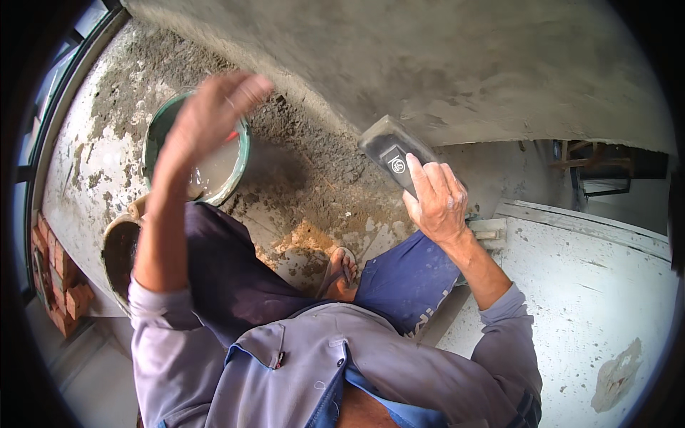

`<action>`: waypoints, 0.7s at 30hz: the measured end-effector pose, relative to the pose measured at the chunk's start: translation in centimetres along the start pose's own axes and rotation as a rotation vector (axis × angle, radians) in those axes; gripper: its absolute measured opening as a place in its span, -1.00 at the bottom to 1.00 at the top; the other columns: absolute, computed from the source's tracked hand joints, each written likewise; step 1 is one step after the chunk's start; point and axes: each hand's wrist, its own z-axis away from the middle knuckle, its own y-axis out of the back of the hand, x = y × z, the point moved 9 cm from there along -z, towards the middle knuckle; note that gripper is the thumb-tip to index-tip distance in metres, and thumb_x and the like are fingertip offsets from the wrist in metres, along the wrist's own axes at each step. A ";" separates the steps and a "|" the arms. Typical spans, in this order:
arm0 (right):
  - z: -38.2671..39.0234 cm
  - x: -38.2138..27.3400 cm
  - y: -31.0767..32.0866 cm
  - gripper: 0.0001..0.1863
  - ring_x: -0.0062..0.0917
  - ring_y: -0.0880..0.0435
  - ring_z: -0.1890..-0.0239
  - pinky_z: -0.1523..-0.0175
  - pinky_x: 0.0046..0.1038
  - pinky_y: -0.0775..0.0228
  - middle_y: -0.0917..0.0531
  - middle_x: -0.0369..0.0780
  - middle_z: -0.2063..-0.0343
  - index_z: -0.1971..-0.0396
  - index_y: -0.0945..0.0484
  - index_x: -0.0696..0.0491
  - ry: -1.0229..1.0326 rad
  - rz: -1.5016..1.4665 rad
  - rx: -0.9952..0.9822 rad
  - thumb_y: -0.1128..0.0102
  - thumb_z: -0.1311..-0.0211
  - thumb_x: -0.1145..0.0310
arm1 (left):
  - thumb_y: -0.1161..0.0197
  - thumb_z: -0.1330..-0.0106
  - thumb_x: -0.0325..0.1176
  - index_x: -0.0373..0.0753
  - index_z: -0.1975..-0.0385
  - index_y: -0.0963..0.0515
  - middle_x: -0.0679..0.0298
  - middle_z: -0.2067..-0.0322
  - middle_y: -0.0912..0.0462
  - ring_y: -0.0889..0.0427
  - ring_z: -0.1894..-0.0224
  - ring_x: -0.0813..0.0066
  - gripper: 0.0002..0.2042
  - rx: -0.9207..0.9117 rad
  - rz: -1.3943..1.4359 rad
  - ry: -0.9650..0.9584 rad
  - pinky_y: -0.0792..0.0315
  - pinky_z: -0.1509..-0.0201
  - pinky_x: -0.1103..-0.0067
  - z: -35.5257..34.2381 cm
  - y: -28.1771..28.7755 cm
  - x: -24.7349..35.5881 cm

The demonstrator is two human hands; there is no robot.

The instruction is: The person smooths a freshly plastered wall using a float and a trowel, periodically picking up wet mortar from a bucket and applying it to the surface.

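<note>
My right hand (439,200) grips a dark grey plastering float (387,137), a rectangular block with a pale round mark on top. The fingers lie over its near end, and its far end is close to the grey plastered wall (499,64). Smeared by motion, my left hand (210,114) is raised above a green bucket (244,160) and appears to hold nothing, though its fingers are too blurred to read. Greyish water fills part of the bucket, with something small and red at its inner side. The left forearm hides part of the rim.
Crumbly wet mortar (278,135) covers the floor along the wall's foot. Left of my leg stands a second, tan container (118,239), partly hidden by my arm. Red bricks (64,282) are stacked at far left. A white mortar-spattered board (571,285) lies at right.
</note>
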 end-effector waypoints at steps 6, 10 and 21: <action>2.9 -2.9 -5.8 -0.42 -0.26 -0.57 0.33 0.34 -0.33 -0.45 -0.48 -0.12 0.35 -0.10 -0.41 0.16 -0.423 -0.309 0.344 -0.39 -0.07 0.34 | -0.09 -0.48 0.10 -0.37 0.27 -0.61 0.05 0.42 -0.66 -0.66 0.28 0.22 -0.47 -0.521 0.242 0.024 -0.51 0.12 0.33 9.6 -15.6 4.5; 2.5 -4.7 -4.2 -0.61 -0.22 -0.57 0.35 0.28 -0.24 -0.47 -0.53 -0.15 0.36 -0.02 -0.49 0.15 -0.411 -0.304 0.513 -0.26 -0.19 0.38 | -0.13 -0.44 0.14 -0.39 0.15 -0.48 0.00 0.27 -0.63 -0.63 0.20 0.21 -0.45 -0.181 0.373 0.087 -0.49 0.05 0.34 10.9 -18.4 4.9; 1.3 -1.5 -3.9 -0.47 -0.27 -0.56 0.28 0.18 -0.30 -0.51 -0.52 -0.18 0.27 -0.02 -0.54 0.14 -0.381 -0.326 0.578 -0.38 0.05 0.43 | -0.14 -0.46 0.08 -0.43 0.06 -0.55 0.16 0.23 -0.66 -0.58 0.18 0.46 -0.46 -0.268 0.460 0.013 -0.46 0.02 0.48 8.7 -17.1 7.2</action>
